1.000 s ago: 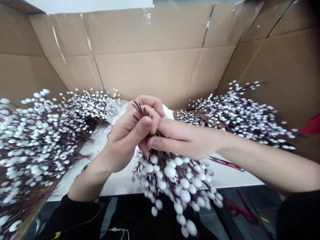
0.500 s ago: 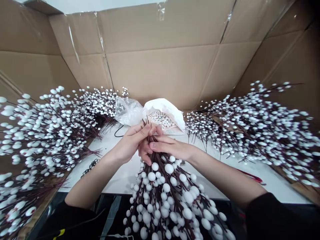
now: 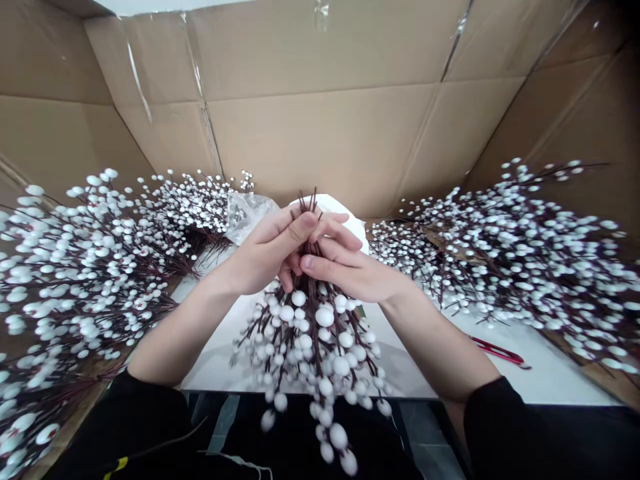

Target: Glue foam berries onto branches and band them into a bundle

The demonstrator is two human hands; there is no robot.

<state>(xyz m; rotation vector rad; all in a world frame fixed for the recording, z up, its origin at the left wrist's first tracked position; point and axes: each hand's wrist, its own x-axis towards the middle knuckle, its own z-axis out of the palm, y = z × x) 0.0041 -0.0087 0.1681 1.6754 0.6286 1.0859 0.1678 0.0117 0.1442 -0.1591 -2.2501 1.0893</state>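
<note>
A bundle of dark stems with white berries (image 3: 325,347) hangs berry-end down in the middle, its bare stem ends pointing up. My left hand (image 3: 280,247) is wrapped round the upper stems, with the thumb across their front. From the other side my right hand (image 3: 345,260) holds the same stems, its thumb just below the left one and some fingers stretched out. Both hands touch at the stems, which partly hide the fingers behind them.
Berry stems are heaped at the left (image 3: 100,267) and right (image 3: 525,260). Behind my hands are a clear plastic bag (image 3: 245,217) and a white bag (image 3: 357,230). A red cutter (image 3: 500,351) lies on the white table (image 3: 555,373). Cardboard walls (image 3: 320,140) surround it.
Both hands have lifted the bundle up and away from me, and its berry end has swung back over the table edge. The right fingers are more spread. The white bag is now mostly covered.
</note>
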